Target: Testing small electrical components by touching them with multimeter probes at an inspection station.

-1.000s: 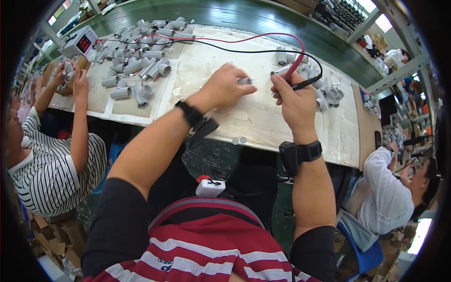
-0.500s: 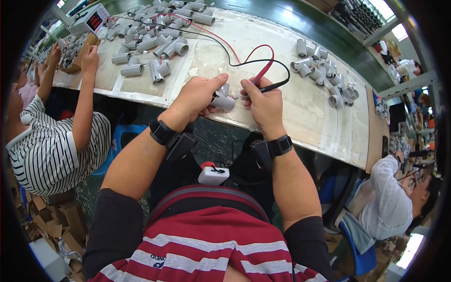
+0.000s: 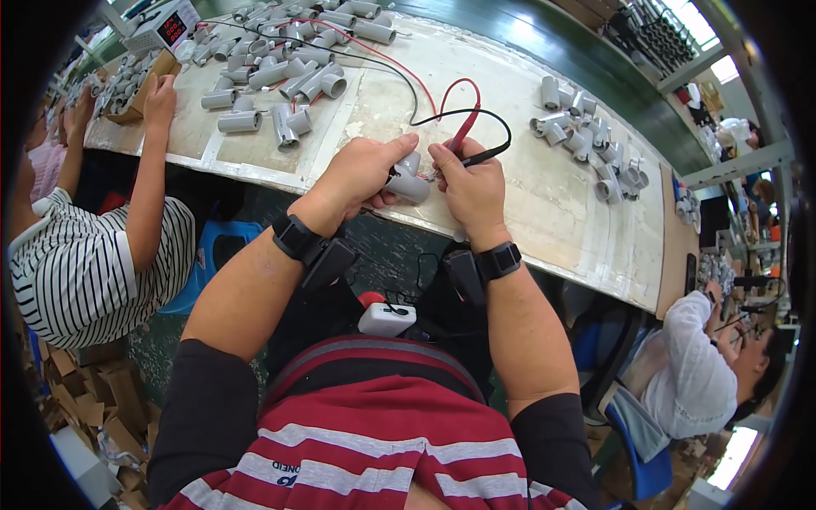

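My left hand [image 3: 359, 172] is closed around a grey T-shaped plastic housing [image 3: 411, 185], its round opening turned toward my right hand, just over the table's near edge. Pinched in my right hand [image 3: 476, 194] are two test probes, a red probe [image 3: 463, 133] and a black probe [image 3: 487, 155]. Their tips are close to thin wires at the housing's open end; fingers partly hide them, so I cannot tell whether they touch. A red and a black lead run from the probes across the table to a power supply [image 3: 160, 32] with a lit red display.
Many similar grey housings [image 3: 293, 72] lie heaped at the table's far left, and a smaller group [image 3: 586, 127] sits to the right. A co-worker in a striped shirt [image 3: 93, 263] is beside a cardboard box [image 3: 149, 89] at left. Another person in white [image 3: 688, 365] sits at right.
My right hand and the probes have shifted slightly left, closer to the housing. My left hand keeps its grip, the housing moving only a little.
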Tool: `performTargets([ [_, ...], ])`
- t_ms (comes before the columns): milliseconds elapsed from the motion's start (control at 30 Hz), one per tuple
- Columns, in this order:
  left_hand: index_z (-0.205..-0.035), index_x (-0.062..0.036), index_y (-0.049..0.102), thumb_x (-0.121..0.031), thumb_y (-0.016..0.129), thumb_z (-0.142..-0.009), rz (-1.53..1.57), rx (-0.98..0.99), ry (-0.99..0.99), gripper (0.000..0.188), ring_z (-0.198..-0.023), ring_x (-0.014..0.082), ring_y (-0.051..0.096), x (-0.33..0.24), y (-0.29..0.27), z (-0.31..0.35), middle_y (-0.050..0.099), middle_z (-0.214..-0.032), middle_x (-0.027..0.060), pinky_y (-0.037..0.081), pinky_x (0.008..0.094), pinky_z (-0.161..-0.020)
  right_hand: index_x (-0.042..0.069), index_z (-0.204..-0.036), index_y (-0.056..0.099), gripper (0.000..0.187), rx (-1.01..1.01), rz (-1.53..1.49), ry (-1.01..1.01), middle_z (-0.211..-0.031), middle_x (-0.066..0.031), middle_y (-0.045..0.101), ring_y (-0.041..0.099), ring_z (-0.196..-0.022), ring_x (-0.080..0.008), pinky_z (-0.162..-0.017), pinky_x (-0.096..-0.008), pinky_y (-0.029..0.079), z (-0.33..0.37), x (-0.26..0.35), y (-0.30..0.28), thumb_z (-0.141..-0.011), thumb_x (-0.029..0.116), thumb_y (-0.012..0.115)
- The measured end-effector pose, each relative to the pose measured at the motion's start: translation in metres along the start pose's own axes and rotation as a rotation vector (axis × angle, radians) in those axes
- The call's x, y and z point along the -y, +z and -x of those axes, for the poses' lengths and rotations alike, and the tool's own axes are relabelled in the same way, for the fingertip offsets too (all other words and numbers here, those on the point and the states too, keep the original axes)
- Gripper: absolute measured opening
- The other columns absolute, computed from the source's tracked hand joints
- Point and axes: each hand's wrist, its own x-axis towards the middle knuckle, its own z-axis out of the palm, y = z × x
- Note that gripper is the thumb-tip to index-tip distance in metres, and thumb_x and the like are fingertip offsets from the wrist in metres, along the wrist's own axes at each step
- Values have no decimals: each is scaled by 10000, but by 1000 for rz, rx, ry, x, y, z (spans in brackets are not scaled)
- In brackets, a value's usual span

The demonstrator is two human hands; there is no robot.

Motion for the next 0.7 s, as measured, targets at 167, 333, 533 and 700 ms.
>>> performTargets([
  [167,-855,32,710,-537,600,-1011,22,-2,26,600,-464,141,576,1,2,2,649,-647,93,450,276,-414,16,-930,716,198,10,38,-23,-743,-5,668,559,-600,-66,-553,-229,451,0,-1,-2,-960,206,765],
  [333,-857,36,707,-529,606,-1010,44,-6,36,594,-465,137,582,3,1,3,662,-662,99,457,274,-409,16,-923,716,204,8,29,18,-730,-3,662,561,-602,-66,-548,-234,444,1,4,-1,-955,211,771],
  [533,-878,42,704,-507,627,-1004,72,10,42,568,-476,136,600,1,0,4,680,-703,104,484,257,-417,13,-908,716,200,0,61,14,-710,1,649,563,-598,-70,-542,-240,430,1,4,0,-946,201,774],
  [700,-920,48,707,-494,652,-992,107,49,-1,549,-497,149,625,-1,-5,4,698,-760,116,513,249,-434,8,-906,716,198,-6,58,-3,-703,1,643,555,-592,-73,-545,-242,427,1,5,2,-945,194,771],
])
